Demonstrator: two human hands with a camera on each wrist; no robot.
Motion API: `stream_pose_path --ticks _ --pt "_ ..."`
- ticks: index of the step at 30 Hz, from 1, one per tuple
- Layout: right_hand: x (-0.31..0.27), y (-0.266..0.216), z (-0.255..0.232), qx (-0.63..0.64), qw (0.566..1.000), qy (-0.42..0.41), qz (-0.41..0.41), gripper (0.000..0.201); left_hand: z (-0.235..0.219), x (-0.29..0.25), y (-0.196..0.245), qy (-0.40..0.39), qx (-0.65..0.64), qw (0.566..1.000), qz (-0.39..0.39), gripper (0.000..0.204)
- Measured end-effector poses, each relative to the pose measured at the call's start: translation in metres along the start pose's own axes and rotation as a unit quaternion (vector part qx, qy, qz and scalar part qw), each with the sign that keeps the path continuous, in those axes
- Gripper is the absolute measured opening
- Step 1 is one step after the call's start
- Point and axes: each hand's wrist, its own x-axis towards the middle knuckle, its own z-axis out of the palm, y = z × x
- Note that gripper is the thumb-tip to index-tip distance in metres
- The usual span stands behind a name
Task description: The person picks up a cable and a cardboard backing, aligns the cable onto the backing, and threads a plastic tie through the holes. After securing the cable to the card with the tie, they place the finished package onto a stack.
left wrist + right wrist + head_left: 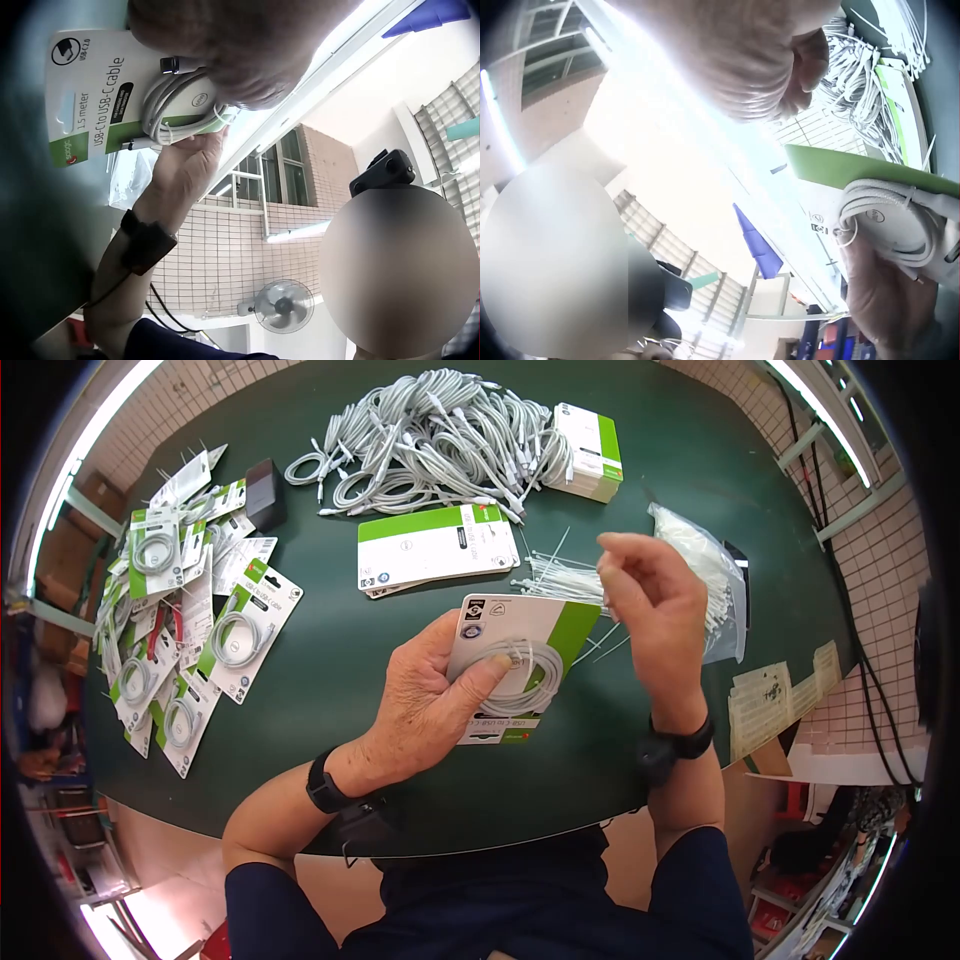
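My left hand (425,690) holds a white and green printed backing card (520,615), its thumb pressing a coiled grey cable (548,695) against the front. The card reads "USB-C to USB-C cable" in the left wrist view, where a cable plug (174,65) also shows. Thin white ties (911,196) loop round the coil. To the right of the card, my right hand (665,615) is raised with fingers loosely curled and thumb apart. Nothing shows between its fingers. Loose white cable ties (565,578) lie on the table beyond the card.
A heap of coiled grey cables (430,440) lies at the back, beside a stack of cards (588,450). More flat cards (430,550) lie nearer. Carded cables (240,635) pile up at left, with red-handled pliers (178,630). A clear bag of ties (700,560) is at right.
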Motion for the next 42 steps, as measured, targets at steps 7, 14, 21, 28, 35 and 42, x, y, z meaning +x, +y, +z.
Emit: stream_pose_path --ticks 7,14,21,28,35,42 --pt "-0.001 0.030 0.004 0.257 0.887 -0.242 0.299 0.023 0.005 -0.007 -0.003 -0.050 0.024 0.998 -0.003 0.035" --pt "-0.003 0.038 0.007 0.328 0.856 -0.291 0.275 0.022 0.007 -0.008 -0.003 -0.039 0.038 0.998 0.002 0.037" --pt "-0.003 0.041 0.010 0.329 0.853 -0.292 0.283 0.021 0.001 -0.007 -0.008 -0.039 0.057 0.998 0.009 0.036" --pt "0.001 0.026 0.013 -0.013 0.977 -0.166 0.131 0.018 0.001 -0.005 -0.004 -0.043 0.018 0.999 -0.006 0.036" --pt "-0.010 0.033 0.024 -0.120 0.979 -0.157 -0.050 0.021 0.005 -0.002 0.002 -0.015 0.005 1.000 -0.012 0.040" --pt "-0.015 0.036 0.033 -0.181 0.962 -0.154 -0.137 0.021 0.002 -0.002 0.001 0.008 0.088 0.996 -0.014 0.034"
